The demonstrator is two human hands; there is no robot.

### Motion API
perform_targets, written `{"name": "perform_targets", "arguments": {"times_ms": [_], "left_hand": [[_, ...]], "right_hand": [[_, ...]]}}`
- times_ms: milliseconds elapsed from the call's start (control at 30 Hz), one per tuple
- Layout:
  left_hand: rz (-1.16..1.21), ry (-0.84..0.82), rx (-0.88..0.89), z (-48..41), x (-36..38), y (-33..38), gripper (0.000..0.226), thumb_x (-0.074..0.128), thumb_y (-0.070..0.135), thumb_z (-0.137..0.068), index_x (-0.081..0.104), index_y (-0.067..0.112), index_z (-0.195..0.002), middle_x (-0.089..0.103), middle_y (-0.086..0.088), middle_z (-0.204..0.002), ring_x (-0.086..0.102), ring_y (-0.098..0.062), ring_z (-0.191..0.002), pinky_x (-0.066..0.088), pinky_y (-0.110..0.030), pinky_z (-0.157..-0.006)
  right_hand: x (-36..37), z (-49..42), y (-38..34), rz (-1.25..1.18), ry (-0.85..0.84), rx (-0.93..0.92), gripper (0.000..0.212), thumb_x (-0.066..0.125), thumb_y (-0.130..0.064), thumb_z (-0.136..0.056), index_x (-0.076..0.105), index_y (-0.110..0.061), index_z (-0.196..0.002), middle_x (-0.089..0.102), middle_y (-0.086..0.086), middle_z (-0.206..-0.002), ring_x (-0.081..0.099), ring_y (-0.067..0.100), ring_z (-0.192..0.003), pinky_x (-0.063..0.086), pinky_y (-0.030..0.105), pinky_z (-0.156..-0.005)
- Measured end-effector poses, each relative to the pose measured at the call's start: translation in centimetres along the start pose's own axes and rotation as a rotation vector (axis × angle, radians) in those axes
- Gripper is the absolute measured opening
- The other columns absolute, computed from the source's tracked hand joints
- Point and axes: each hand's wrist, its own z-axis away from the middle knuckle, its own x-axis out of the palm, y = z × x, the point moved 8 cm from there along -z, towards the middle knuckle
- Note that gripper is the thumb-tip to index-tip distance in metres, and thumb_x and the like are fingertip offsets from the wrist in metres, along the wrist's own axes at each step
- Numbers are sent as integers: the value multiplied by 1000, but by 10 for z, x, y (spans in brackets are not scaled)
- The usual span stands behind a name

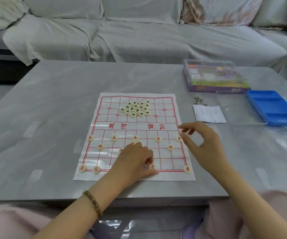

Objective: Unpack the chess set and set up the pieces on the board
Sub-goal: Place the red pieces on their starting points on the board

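At lower centre the left hand (136, 161) curls down on the near row of the xiangqi board (170, 161), fingertips at a red piece (152, 166); whether it pinches the piece cannot be told. The right hand (203, 140) hovers loosely spread and holds nothing, over the board's right edge. Farther up the board, black pieces (136, 108) lie heaped. A blue tray (273, 107) and a purple box (215, 78) sit at upper right.

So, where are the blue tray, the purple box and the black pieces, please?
blue tray (273, 107), head view, floor of its middle compartment.
purple box (215, 75), head view, middle of its top.
black pieces (136, 108), head view, middle of the heap.
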Motion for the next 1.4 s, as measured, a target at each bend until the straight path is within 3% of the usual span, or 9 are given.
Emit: {"name": "perform_targets", "arguments": {"times_ms": [167,333,500,733,833,1000,1400], "left_hand": [[18,32,-33,-11,10,24,35,50,62,-83,49,28,-89,50,13,-90,39,-7,-86,28,-21,-74],[100,34,-97,-10,13,24,45,54,63,-80,53,36,-115,56,16,-104,43,-6,-97,33,-21,-84],[155,37,-124,-2,15,19,37,57,54,-83,57,39,-117,57,18,-106,44,-4,-101,35,-20,-87],[248,41,-145,-8,20,38,28,63,48,-82,62,37,-108,55,20,-95,45,-2,-91,37,-19,-81],[294,51,-166,-7,22,40,28,65,48,-80,63,38,-107,59,18,-98,47,-2,-92,43,-23,-85],[282,48,-164,-6,23,39,31,64,50,-80,61,39,-108,56,21,-94,47,-1,-92,43,-24,-88],[262,55,-163,2,8,28,36,63,49,-82,57,38,-116,52,20,-97,47,-4,-93,43,-22,-85]], "right_hand": [[-5,-1,10,8,-8,30,22,64,-26,-85,54,-40,-99,53,-31,-88,55,0,-87,46,29,-86],[-3,3,26,73,-121,91,17,62,-30,-86,54,-39,-98,55,-23,-91,53,-2,-85,37,16,-78],[14,13,41,127,-321,160,18,60,-36,-87,58,-34,-105,56,-16,-102,51,1,-85,35,6,-68],[8,18,48,128,-334,168,16,60,-38,-86,57,-37,-102,57,-16,-106,52,3,-88,33,5,-71],[7,21,48,127,-339,173,16,60,-39,-87,57,-38,-102,57,-15,-108,53,3,-90,34,7,-73],[4,21,47,125,-328,166,18,59,-37,-88,59,-34,-106,58,-13,-110,53,4,-93,37,13,-79],[16,22,38,97,-348,145,14,60,-33,-88,57,-36,-102,55,-18,-107,51,2,-91,35,8,-77]]}}
